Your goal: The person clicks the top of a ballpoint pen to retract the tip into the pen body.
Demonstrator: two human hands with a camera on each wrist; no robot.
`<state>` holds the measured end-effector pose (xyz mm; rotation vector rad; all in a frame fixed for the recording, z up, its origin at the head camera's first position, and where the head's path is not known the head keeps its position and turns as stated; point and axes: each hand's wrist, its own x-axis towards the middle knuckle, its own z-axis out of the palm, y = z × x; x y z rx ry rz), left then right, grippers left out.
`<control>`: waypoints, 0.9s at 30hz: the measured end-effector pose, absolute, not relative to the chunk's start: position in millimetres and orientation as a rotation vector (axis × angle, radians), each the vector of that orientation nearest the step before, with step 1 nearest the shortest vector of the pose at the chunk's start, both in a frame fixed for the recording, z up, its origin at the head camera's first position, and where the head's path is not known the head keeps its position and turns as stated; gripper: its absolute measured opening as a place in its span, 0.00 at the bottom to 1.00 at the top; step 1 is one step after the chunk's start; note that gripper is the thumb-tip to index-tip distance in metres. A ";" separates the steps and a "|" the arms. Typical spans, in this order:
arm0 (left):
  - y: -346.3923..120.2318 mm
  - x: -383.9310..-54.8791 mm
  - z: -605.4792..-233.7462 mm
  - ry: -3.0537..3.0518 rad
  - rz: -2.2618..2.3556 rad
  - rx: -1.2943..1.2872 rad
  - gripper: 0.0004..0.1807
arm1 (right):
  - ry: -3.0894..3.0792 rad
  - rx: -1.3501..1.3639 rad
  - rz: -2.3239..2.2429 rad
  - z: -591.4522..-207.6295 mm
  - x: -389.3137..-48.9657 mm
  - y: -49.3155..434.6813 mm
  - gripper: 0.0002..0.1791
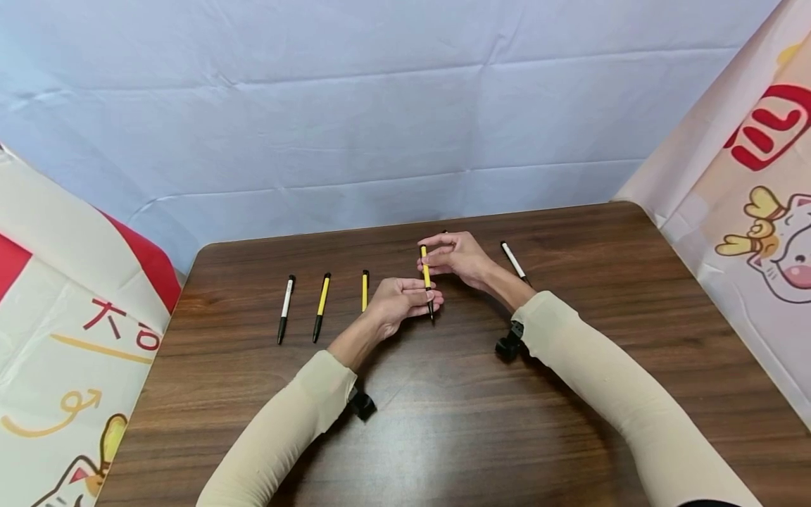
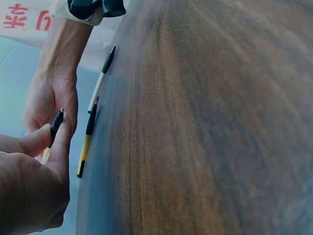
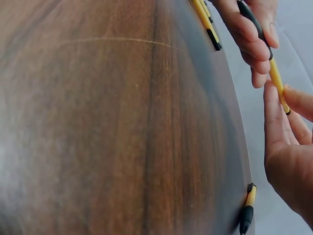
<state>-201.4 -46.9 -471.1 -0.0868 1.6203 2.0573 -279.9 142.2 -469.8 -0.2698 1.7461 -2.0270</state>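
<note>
A yellow pen with a black tip (image 1: 427, 283) is held just above the brown table (image 1: 443, 422) by both hands. My left hand (image 1: 426, 297) grips its lower black part, fingers curled round it (image 3: 254, 29). My right hand (image 1: 428, 255) pinches the yellow upper end (image 3: 279, 85). In the left wrist view the pen's black end (image 2: 56, 124) sticks out between my left thumb and finger, with the right hand (image 2: 49, 98) behind it.
A row of pens lies on the table: a white and black one (image 1: 286, 299), a yellow and black one (image 1: 322, 298), a yellow one (image 1: 365, 289) partly behind my left hand, and a white one (image 1: 513, 261) right of my right hand. Cloth screens surround the table.
</note>
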 end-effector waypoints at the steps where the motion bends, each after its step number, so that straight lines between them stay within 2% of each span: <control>1: -47.3 -201.4 -471.2 1.621 2.059 -0.086 0.18 | 1.751 -0.273 -2.025 -469.7 -279.8 141.8 0.30; 27: -63.2 -198.4 -474.1 1.680 1.995 -0.120 0.16 | 1.803 -0.248 -1.974 -472.1 -278.2 127.4 0.33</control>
